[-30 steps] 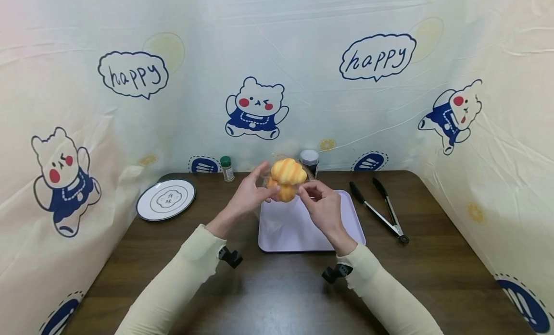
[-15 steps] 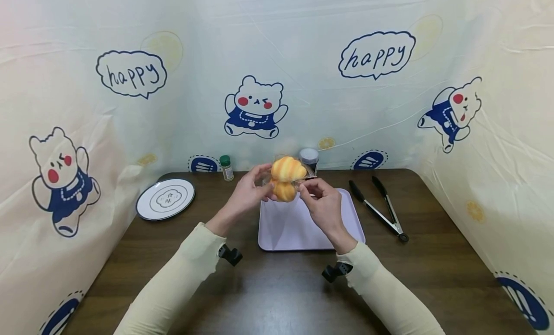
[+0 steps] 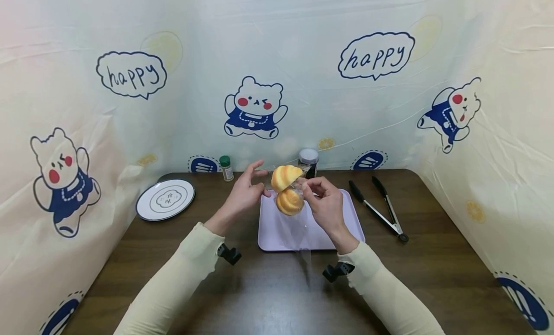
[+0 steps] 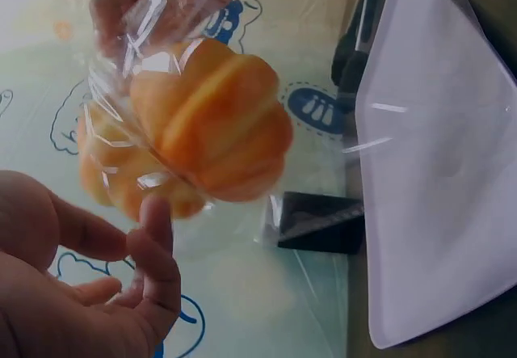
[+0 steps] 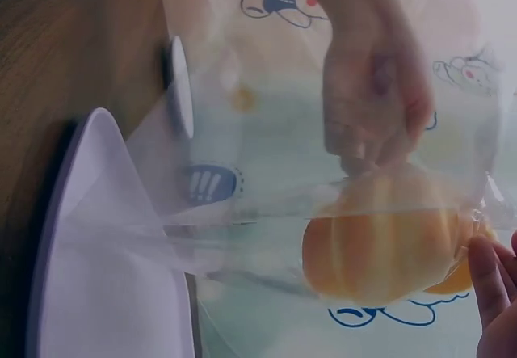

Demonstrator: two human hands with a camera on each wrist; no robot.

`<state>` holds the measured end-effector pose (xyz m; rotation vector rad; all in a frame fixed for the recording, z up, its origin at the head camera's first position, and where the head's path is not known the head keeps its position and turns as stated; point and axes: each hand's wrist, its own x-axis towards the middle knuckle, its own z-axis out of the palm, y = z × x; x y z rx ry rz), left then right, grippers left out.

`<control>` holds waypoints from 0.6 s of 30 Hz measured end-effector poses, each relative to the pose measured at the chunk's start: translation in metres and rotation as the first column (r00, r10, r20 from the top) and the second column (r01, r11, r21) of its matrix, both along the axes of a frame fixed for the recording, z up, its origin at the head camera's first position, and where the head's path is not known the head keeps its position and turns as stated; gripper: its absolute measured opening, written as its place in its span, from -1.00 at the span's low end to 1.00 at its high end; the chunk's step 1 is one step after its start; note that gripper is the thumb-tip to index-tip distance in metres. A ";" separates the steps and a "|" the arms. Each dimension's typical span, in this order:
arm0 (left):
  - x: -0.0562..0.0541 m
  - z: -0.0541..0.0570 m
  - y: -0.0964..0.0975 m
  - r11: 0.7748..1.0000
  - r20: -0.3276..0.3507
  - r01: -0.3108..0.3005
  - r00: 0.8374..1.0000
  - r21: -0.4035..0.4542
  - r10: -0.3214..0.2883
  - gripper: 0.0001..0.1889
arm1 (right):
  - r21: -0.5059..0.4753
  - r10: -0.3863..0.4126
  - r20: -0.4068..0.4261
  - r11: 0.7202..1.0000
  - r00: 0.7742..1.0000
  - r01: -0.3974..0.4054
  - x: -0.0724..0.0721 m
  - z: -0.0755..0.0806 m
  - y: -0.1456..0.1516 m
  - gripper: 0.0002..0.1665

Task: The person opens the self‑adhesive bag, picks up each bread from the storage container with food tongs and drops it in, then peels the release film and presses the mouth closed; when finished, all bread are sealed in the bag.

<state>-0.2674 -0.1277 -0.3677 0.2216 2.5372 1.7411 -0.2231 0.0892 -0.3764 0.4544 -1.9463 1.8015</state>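
Observation:
Two golden ridged bread rolls, an upper one and a lower one, hang above the lilac tray with a clear plastic bag around them. My right hand pinches the bag beside the rolls. My left hand stands just left of them, fingers spread and thumb apart. In the left wrist view its fingertips come close to the rolls, and I cannot tell whether they touch the film. Part of the bag trails down in front of the tray.
Black-handled tongs lie spread right of the tray. A white plate with a dark rim is at the left. A green-capped small bottle and a grey-lidded jar stand along the back edge. Patterned cloth hangs behind.
My left hand has let go and spread its fingers. The rolls have turned and the lower one has dropped slightly, while the bag's loose film now hangs below. My right hand keeps its pinch.

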 end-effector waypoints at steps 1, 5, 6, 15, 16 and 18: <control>-0.001 -0.002 -0.001 1.000 -0.004 -0.008 1.000 -0.003 0.008 -0.29 | -0.010 0.010 -0.009 1.000 1.000 -0.010 -0.003 -0.003 0.001 -0.90; -0.004 -0.008 -0.008 1.000 0.011 -0.002 1.000 -0.025 0.002 -0.43 | -0.059 0.053 -0.040 0.997 0.998 -0.056 -0.015 -0.012 0.006 -0.90; -0.005 -0.010 -0.009 0.999 0.026 0.010 1.000 -0.040 -0.009 -0.46 | -0.070 0.062 -0.043 0.995 0.997 -0.065 -0.018 -0.015 0.008 -0.90; -0.010 -0.018 -0.015 0.993 0.105 0.108 0.989 -0.053 -0.102 -0.61 | -0.150 0.122 -0.052 0.980 0.991 -0.128 -0.022 -0.015 0.014 -0.76; -0.010 -0.018 -0.015 0.993 0.099 0.108 0.990 -0.053 -0.103 -0.63 | -0.158 0.130 -0.056 0.978 0.990 -0.137 -0.023 -0.015 0.014 -0.75; -0.009 -0.017 -0.015 0.993 0.082 0.104 0.992 -0.055 -0.100 -0.66 | -0.175 0.145 -0.064 0.972 0.987 -0.154 -0.024 -0.014 0.015 -0.74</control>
